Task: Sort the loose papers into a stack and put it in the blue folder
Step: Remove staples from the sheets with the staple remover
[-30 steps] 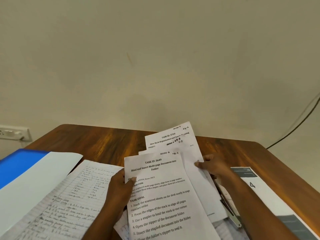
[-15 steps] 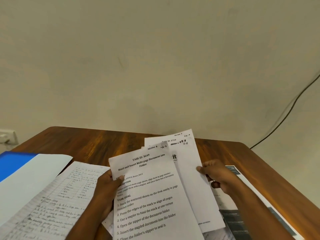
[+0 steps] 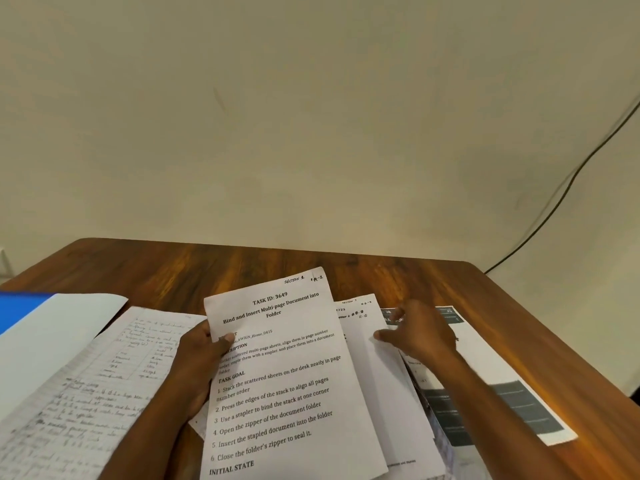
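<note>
I hold the top sheet (image 3: 284,372), headed "TASK ID: 3649", by its left edge in my left hand (image 3: 199,365): my thumb lies across the print near the word "DESCRIPTION" and my fingers are curled behind the paper. The sheet is tilted, its upper right corner pointing toward the far edge of the wooden table (image 3: 242,268).

Just to the right of that sheet, and partly under it, lies a second printed sheet (image 3: 384,382). My right hand (image 3: 415,336) rests on it, fingers stretched out and fairly straight, the fingertips pressing on the white paper; it grips nothing that I can see.

Further right of the top sheet, beneath my right hand and forearm, lies a page with dark grey blocks (image 3: 512,407), reaching toward the table's right edge.

Left of the top sheet, touching my left wrist, is a lined sheet of handwriting (image 3: 93,386). Beyond that, further left, a plain white sheet (image 3: 52,337) lies over the blue folder (image 3: 20,306), of which only a corner shows.

Behind the table, a dark cable (image 3: 568,178) runs down the wall on the right.
</note>
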A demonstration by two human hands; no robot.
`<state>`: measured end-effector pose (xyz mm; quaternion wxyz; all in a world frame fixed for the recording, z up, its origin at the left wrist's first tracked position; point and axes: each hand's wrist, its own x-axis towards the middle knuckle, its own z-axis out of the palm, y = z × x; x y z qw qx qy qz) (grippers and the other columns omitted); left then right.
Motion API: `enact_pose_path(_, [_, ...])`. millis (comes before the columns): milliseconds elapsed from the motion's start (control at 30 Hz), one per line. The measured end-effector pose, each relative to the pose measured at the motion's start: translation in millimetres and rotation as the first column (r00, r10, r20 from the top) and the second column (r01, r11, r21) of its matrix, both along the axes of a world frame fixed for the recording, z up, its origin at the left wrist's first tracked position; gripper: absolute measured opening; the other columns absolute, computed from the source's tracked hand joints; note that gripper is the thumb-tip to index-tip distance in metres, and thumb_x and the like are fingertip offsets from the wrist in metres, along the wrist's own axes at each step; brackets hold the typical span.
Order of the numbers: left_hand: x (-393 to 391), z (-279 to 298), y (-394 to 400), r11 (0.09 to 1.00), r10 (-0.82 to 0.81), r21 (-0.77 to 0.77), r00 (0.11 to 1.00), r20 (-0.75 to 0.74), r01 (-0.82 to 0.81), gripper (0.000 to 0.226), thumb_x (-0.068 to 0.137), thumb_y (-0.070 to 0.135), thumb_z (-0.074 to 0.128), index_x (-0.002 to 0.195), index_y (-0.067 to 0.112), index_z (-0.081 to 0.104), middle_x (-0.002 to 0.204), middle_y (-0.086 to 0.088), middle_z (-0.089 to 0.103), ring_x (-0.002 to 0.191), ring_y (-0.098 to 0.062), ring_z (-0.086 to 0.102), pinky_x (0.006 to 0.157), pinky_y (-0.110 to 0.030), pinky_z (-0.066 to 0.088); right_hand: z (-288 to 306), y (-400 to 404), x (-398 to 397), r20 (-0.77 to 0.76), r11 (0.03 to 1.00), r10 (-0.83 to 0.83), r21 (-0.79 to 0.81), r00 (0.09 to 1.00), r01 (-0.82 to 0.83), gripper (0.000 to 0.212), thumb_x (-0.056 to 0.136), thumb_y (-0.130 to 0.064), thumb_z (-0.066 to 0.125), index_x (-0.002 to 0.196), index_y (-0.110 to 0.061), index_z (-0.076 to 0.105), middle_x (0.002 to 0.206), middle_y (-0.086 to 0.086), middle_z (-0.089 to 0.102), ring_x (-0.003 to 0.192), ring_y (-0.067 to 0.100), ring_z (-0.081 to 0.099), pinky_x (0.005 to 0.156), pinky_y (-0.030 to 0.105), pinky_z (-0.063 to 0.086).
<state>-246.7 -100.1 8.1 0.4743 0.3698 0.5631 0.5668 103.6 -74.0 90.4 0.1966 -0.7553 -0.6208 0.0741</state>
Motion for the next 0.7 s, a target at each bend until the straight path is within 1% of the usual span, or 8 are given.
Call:
enact_pose_path(100, [0.3,-1.8,0.7,1.0,-0.005,0.011,1.0,0.014,0.005,0.022,0.1,0.006,0.066,0.122,0.012,0.067,0.104,-0.01,0.081,0.088,-0.037,0.079,0.087,-0.059,0.061,-0.2,9.7,-16.4,-0.047,0.997,0.035,-0.072,0.998,-0.038,0.06,0.067,-0.06,0.092,0.109,-0.022,0.07,0.109,-0.003,0.071,0.093,0.016,0.065,0.08,0.032,0.053])
enact_pose_path(200, [0.3,-1.6,0.1,0.999,-0.026,0.02,0.999,0.041,0.025,0.021,0.101,0.005,0.065,0.12,0.012,0.067,0.106,-0.012,0.081,0.089,-0.038,0.079,0.087,-0.059,0.061,-0.5,16.3,-26.2,-0.073,0.991,0.012,-0.132,0.997,-0.022,0.061,0.067,-0.048,0.096,0.112,-0.018,0.067,0.105,-0.001,0.068,0.09,0.017,0.061,0.077,0.031,0.047])
enact_pose_path(267, [0.2,-2.0,0.5,0.999,-0.04,0.026,0.998,0.055,0.038,0.021,0.101,0.004,0.064,0.12,0.012,0.067,0.106,-0.012,0.081,0.09,-0.038,0.079,0.088,-0.059,0.06,-4.5,20.1,-28.3,-0.148,0.992,-0.019,-0.13,0.989,0.0,0.058,0.068,-0.037,0.099,0.112,-0.018,0.067,0.104,-0.003,0.063,0.101,0.023,0.066,0.08,0.032,0.048])
enact_pose_path(333, [0.4,-2.1,0.7,0.998,-0.051,0.032,0.997,0.063,0.049,0.022,0.101,0.004,0.064,0.121,0.011,0.067,0.106,-0.012,0.081,0.089,-0.038,0.079,0.087,-0.058,0.06,-10.3,22.7,-28.9,-0.248,0.996,-0.002,-0.089,0.969,-0.02,0.044,0.073,-0.029,0.097,0.109,-0.017,0.074,0.103,-0.005,0.062,0.106,0.025,0.069,0.083,0.033,0.053])
enact_pose_path(400, [0.5,-2.1,0.6,0.998,-0.054,0.042,0.996,0.07,0.051,0.021,0.101,0.003,0.063,0.12,0.011,0.067,0.106,-0.013,0.081,0.087,-0.037,0.079,0.084,-0.055,0.061,-16.8,24.6,-26.6,-0.406,0.998,0.06,0.005,0.912,-0.064,0.026,0.08,-0.026,0.092,0.1,-0.017,0.079,0.101,-0.007,0.072,0.099,0.021,0.072,0.083,0.034,0.058])
enact_pose_path(500, [0.1,-2.8,0.8,0.997,-0.073,0.044,0.992,0.106,0.069,0.023,0.101,0.002,0.062,0.122,0.011,0.066,0.106,-0.015,0.08,0.089,-0.04,0.078,0.084,-0.056,0.061,-14.3,19.8,-24.3,-0.616,0.985,0.151,0.16,0.773,-0.064,0.007,0.088,-0.021,0.084,0.093,-0.018,0.08,0.093,-0.002,0.077,0.093,0.02,0.073,0.074,0.028,0.055])
enact_pose_path(600, [-0.2,-1.2,0.3,0.995,-0.091,0.051,0.987,0.134,0.084,0.025,0.101,0.0,0.061,0.123,0.011,0.066,0.109,-0.018,0.079,0.092,-0.043,0.077,0.089,-0.06,0.059,-2.9,9.5,-24.7,-0.757,0.979,0.181,0.202,0.628,-0.038,0.005,0.092,-0.021,0.079,0.096,-0.02,0.078,0.094,-0.001,0.077,0.085,0.017,0.07,0.063,0.027,0.052])
enact_pose_path(700, [1.1,1.2,-1.9,0.993,-0.107,0.069,0.984,0.145,0.098,0.024,0.101,-0.002,0.06,0.122,0.009,0.066,0.108,-0.019,0.079,0.09,-0.041,0.078,0.082,-0.053,0.063,3.2,3.7,-25.6,-0.82,0.979,0.181,0.201,0.544,-0.023,0.006,0.092,-0.02,0.079,0.098,-0.019,0.078,0.091,-0.002,0.078,0.082,0.015,0.067,0.062,0.029,0.052])
